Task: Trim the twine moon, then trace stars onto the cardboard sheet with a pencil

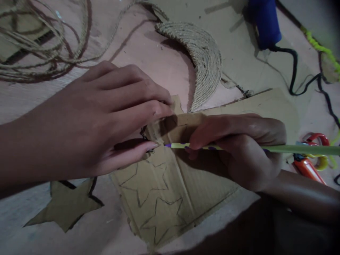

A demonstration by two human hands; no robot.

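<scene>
My right hand (244, 152) grips a light green pen (292, 149) with purple spots. Its purple tip rests against the cardboard sheet (209, 180) just beside my left thumb. My left hand (124, 109) is bent over a small cardboard piece (156, 131) with dark edges, holding it down on the sheet between thumb and fingers; most of its outline is hidden. Star outlines (145, 180) are drawn on the lower left part of the sheet, and part of another line shows beneath my fingers. Below my left wrist lies a cut-out cardboard star (69, 205).
A crescent moon wrapped in twine (204, 60) lies beyond my hands. Loose twine (53, 53) coils at the upper left. A blue tool (265, 23) with a black cord (294, 71) is at the upper right. Orange-handled scissors (308, 170) lie behind my right wrist.
</scene>
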